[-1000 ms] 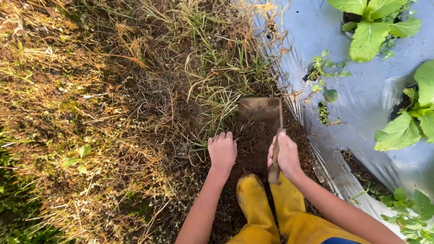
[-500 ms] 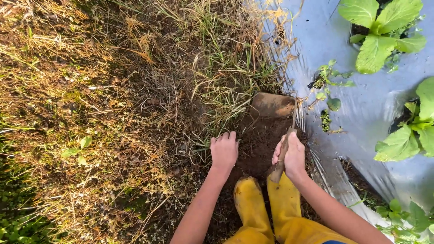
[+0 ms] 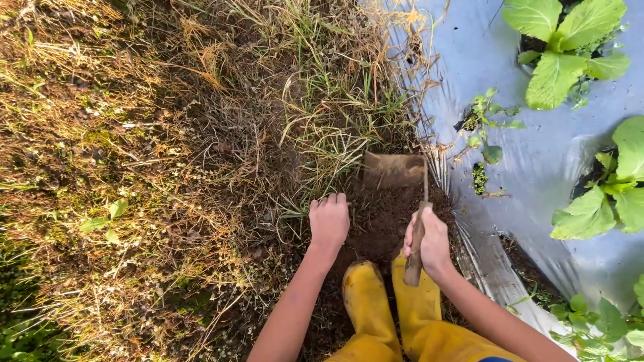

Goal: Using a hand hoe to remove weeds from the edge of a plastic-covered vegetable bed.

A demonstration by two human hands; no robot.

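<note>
Both bare forearms are reaching forward from the bottom of the frame, running roughly parallel and angling slightly toward each other. The left hand [image 3: 329,221] is sitting palm down, its back facing the camera, fingers curling over at the tips and pressing downward, wrist staying straight in line with the forearm. The right hand [image 3: 429,241] is closing into a fist, all fingers wrapping tight, thumb side turning up toward the camera, knuckles pointing to the left. The right wrist is bending a little inward. The 2 hands are working near each other but apart.
</note>
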